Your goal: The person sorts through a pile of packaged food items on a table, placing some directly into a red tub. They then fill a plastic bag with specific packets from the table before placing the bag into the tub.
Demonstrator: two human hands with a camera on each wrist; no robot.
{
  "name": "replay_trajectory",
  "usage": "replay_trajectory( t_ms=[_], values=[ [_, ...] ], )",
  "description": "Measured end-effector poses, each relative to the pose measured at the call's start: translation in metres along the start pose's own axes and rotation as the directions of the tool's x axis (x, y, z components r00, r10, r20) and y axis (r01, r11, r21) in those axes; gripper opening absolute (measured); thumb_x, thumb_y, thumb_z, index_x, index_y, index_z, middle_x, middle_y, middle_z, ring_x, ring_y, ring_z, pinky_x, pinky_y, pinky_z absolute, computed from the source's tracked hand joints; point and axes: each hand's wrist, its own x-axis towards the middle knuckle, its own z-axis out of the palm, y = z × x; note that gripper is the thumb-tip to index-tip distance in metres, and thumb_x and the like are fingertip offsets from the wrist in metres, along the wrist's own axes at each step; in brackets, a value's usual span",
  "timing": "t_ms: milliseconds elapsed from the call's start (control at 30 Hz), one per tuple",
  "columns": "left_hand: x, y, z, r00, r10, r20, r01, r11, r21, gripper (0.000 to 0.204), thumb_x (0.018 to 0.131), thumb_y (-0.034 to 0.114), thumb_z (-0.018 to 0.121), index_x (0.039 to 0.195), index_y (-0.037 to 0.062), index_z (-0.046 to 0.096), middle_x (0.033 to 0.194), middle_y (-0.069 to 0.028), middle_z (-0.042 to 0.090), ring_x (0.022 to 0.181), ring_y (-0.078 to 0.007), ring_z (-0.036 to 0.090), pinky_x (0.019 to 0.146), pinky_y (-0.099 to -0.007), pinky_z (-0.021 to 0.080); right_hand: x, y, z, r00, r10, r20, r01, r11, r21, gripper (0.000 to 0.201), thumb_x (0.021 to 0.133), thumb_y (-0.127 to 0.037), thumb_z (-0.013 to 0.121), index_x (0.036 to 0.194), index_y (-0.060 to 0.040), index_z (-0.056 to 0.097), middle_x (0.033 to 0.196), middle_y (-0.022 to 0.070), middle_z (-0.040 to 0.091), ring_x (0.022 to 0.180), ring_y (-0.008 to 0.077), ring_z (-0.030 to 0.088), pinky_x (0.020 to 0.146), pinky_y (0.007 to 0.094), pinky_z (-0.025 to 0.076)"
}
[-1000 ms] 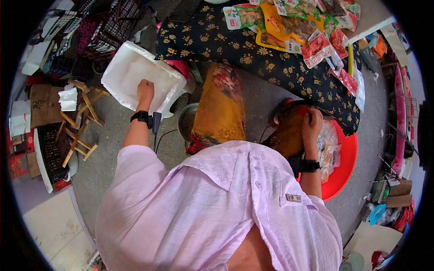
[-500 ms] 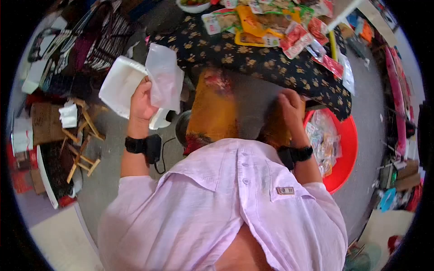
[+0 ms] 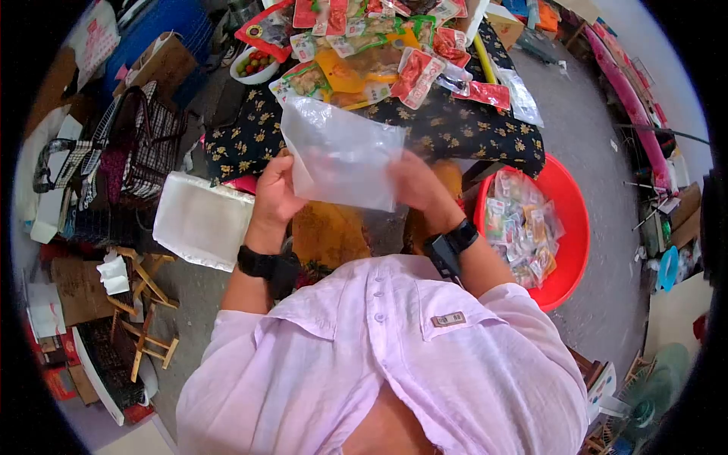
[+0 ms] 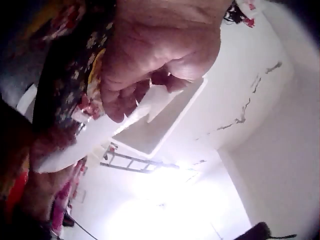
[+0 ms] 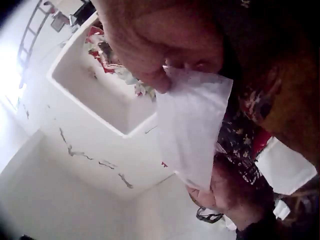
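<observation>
A translucent white plastic bag [image 3: 345, 155], flat and unfilled, is stretched between the two hands over the lap, close to the table's near edge. My left hand [image 3: 277, 196] pinches its left edge, with the thumb on the near side. At the opposite edge my right hand [image 3: 417, 186], slightly blurred in the head view, holds the bag too. From the right wrist, the right fingers [image 5: 155, 80] are seen curled at the bag's upper edge, while the left hand [image 5: 220, 187] grips the far end.
Ahead, a table with a dark flowered cloth [image 3: 250, 140] bears colourful food packets [image 3: 356, 68] and a white bowl of small fruit [image 3: 254, 67]. A red basin [image 3: 572, 227] of sealed packets stands right; a white foam box [image 3: 201, 220] lies left. Small wooden stools [image 3: 155, 345] stand further left.
The left hand has come from the white foam box with the plastic bag, rightward to the front of the body. My right hand has left the lap and taken the bag's other edge.
</observation>
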Motion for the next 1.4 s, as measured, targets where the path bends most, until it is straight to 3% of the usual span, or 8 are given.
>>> replay_trajectory(
  t_ms=[233,300,433,567,767,967,1267,1400],
  values=[
    [0.033,0.012,-0.085,0.899,0.268,-0.347,-0.111,0.905,0.411,0.018,0.076,0.009,0.045,0.092,0.0038,0.050,0.084,-0.0080,0.055,0.079,-0.0218,0.053,0.074,-0.0362,0.042,0.032,-0.024,0.012,0.970,-0.145,-0.197,0.052,0.909,-0.414,0.023,0.072,-0.006,0.054,0.093,0.0027,0.049,0.076,0.0041,0.054,0.063,0.0132,0.051,0.053,0.0245,0.041],
    [0.045,0.016,-0.095,0.673,0.610,-0.417,-0.044,0.596,0.801,0.015,0.075,0.009,0.048,0.089,0.0034,0.051,0.078,-0.0077,0.054,0.075,-0.0216,0.052,0.069,-0.0341,0.042,0.051,-0.012,0.009,0.949,-0.201,-0.242,0.072,0.888,-0.455,0.024,0.072,-0.007,0.054,0.093,0.0028,0.050,0.077,0.0053,0.054,0.064,0.0142,0.051,0.054,0.0253,0.042],
    [0.059,-0.002,-0.065,0.641,0.703,0.306,-0.027,-0.378,0.925,0.026,0.075,0.018,0.055,0.091,-0.0015,0.050,0.079,-0.0103,0.053,0.074,-0.0198,0.052,0.066,-0.0298,0.042,0.085,0.014,-0.001,0.909,-0.207,-0.361,0.012,0.880,-0.475,0.024,0.073,-0.010,0.055,0.092,0.0028,0.050,0.081,0.0083,0.054,0.067,0.0160,0.052,0.056,0.0271,0.042],
    [0.077,-0.034,-0.032,0.916,0.386,0.113,-0.055,-0.159,0.986,0.025,0.073,0.020,0.056,0.088,0.0009,0.051,0.080,-0.0116,0.053,0.074,-0.0221,0.052,0.067,-0.0312,0.042,0.091,0.013,0.002,0.934,-0.246,-0.261,0.083,0.857,-0.509,0.027,0.075,-0.015,0.054,0.095,0.0032,0.048,0.084,0.0093,0.054,0.069,0.0171,0.052,0.057,0.0280,0.043],
    [0.096,-0.055,-0.039,0.914,0.402,0.061,-0.001,-0.147,0.989,0.027,0.067,0.025,0.056,0.079,0.0010,0.053,0.079,-0.0167,0.054,0.075,-0.0325,0.051,0.066,-0.0388,0.041,0.077,0.000,0.001,0.971,-0.135,-0.196,0.083,0.964,-0.252,0.027,0.077,-0.019,0.052,0.092,0.0027,0.050,0.077,0.0062,0.051,0.063,0.0140,0.050,0.053,0.0259,0.042],
    [0.098,-0.054,-0.029,0.920,0.391,0.031,0.034,-0.157,0.987,0.026,0.067,0.025,0.054,0.074,-0.0005,0.052,0.076,-0.0190,0.053,0.074,-0.0346,0.050,0.063,-0.0392,0.040,0.097,0.012,-0.014,0.978,-0.187,-0.091,0.137,0.910,-0.391,0.019,0.078,-0.015,0.050,0.088,0.0007,0.048,0.070,0.0056,0.049,0.056,0.0130,0.049,0.047,0.0270,0.042],
    [0.101,-0.047,-0.039,0.848,0.530,0.006,0.037,-0.071,0.997,0.019,0.070,0.021,0.049,0.074,0.0018,0.050,0.079,-0.0167,0.053,0.072,-0.0357,0.049,0.061,-0.0417,0.039,0.090,-0.002,0.007,0.962,-0.074,-0.263,0.017,0.977,-0.214,0.013,0.078,-0.014,0.048,0.082,-0.0008,0.048,0.068,0.0060,0.050,0.056,0.0155,0.050,0.049,0.0272,0.043],
    [0.088,-0.038,-0.018,0.852,0.524,-0.002,0.203,-0.327,0.923,0.022,0.074,0.019,0.045,0.089,0.0026,0.048,0.076,-0.0174,0.054,0.073,-0.0369,0.051,0.062,-0.0431,0.040,0.098,0.000,0.009,0.948,-0.194,-0.253,0.029,0.842,-0.539,0.011,0.076,-0.013,0.050,0.081,-0.0030,0.051,0.069,0.0036,0.052,0.058,0.0121,0.049,0.049,0.0253,0.041]
  ],
)
